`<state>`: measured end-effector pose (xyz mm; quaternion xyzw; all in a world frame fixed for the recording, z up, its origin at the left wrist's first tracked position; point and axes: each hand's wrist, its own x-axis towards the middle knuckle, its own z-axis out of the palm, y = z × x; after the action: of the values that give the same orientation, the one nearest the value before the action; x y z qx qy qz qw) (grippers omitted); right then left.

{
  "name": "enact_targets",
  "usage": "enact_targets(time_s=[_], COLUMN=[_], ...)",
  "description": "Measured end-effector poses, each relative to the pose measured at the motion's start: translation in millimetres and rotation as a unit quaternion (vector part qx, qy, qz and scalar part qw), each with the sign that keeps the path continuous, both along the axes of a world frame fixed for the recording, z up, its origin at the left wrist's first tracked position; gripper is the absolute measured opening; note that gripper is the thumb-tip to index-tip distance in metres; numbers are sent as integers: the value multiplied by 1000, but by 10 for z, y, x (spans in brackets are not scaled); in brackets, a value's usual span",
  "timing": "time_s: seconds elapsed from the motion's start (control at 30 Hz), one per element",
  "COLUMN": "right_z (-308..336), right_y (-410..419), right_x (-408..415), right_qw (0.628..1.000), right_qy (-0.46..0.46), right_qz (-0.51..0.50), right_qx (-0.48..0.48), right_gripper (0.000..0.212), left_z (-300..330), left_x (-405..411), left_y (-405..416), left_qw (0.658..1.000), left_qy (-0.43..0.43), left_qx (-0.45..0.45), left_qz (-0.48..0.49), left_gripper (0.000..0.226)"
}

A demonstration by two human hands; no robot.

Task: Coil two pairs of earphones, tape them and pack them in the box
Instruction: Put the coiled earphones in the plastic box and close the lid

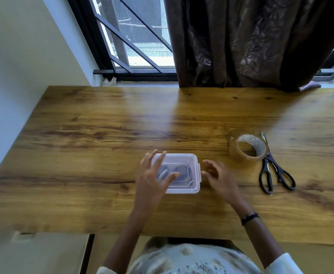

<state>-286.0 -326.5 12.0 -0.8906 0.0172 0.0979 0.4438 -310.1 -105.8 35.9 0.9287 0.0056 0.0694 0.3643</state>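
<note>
Black scissors (276,175); earphones (174,172) seemingly dark.

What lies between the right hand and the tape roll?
Head view: only bare wooden table between the right hand and the tape roll.

- Premises appeared to be a private home, a room with a desk set at a window.
- Wood-grain table (102,125) stood against a barred window (134,36).
- Brown curtain (251,40) hung to the tabletop (patterned, domestic fabric).
- Household scissors (274,175) and tape roll (248,147) lay there.
</note>
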Motion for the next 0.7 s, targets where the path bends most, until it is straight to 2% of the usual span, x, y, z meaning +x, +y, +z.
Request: enact_targets(time_s=[0.17, 0.3, 0.4, 0.47, 0.57, 0.7], right_z=[-21, -14, -20, -26, -24, 115], right_y=[48, 72, 82, 89, 97, 38], right_x=[49, 57, 67, 98, 127, 102], right_qw=[998, 996, 995, 995, 998, 989], right_qy=[-16, -34, -28, -15, 15, 95], right_qz=[45, 60, 73, 85, 64, 15], right_qx=[-43, -63, -61, -50, -16, 113], right_gripper=[38, 34, 43, 42, 30, 20], left_z=[-102, -167, -179, -182, -172, -169], left_x=[117, 134, 136, 139, 131, 131], left_y=[-209, -208, -214, -209, -210, -220], left_qw=[990, 986, 985, 985, 985, 985], left_qy=[-10, -4, -11, -15, -15, -11], left_qx=[106, 134, 142, 143, 141, 142], left_qz=[-92, -103, -100, -99, -98, -96], left_gripper=[72, 74, 73, 72, 73, 73])
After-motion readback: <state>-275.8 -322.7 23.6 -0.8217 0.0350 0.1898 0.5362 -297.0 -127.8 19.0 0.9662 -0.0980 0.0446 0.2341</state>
